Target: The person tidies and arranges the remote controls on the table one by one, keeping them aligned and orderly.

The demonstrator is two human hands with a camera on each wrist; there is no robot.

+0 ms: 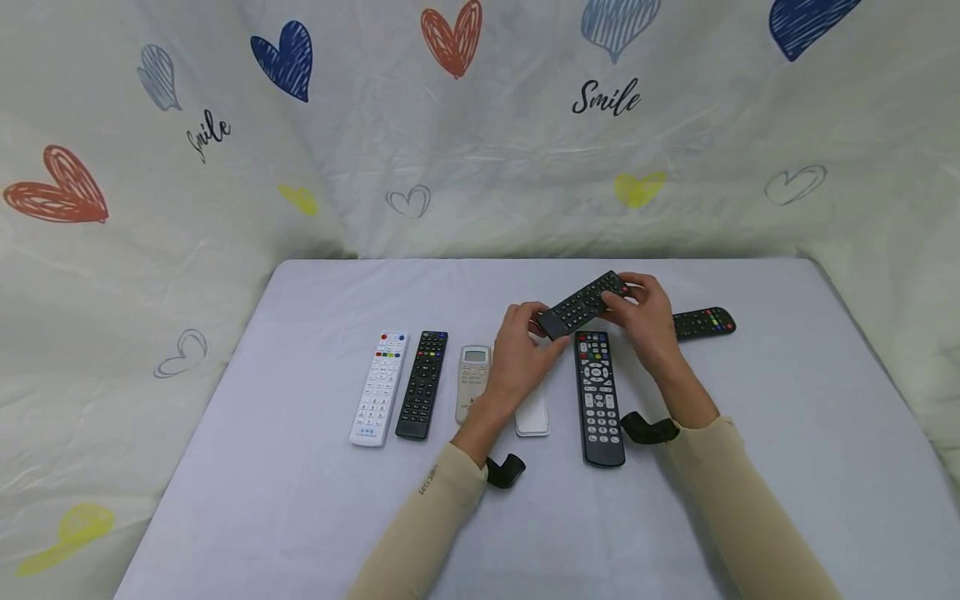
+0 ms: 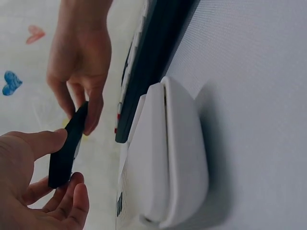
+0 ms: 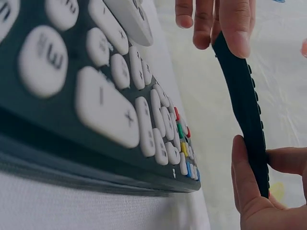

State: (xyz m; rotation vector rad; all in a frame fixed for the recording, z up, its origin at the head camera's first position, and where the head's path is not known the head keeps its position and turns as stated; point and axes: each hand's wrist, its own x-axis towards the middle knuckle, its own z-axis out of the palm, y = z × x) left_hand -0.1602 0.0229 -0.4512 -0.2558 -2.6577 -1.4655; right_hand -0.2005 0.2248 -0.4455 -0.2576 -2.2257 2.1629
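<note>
L hand (image 1: 517, 350) + R hand (image 1: 647, 317) each pinch end of black remote (image 1: 582, 304), held above table (image 1: 300, 467)

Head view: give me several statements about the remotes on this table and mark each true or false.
1. Both hands hold one black remote above the table. True.
2. The white remote lies at the right end of the row. False: it lies at the left end.
3. The left hand rests flat on the table. False: it grips the black remote's near end.
4. Another black remote lies beyond the right hand. True.
5. A large black remote with pale buttons lies below the hands. True.
</note>
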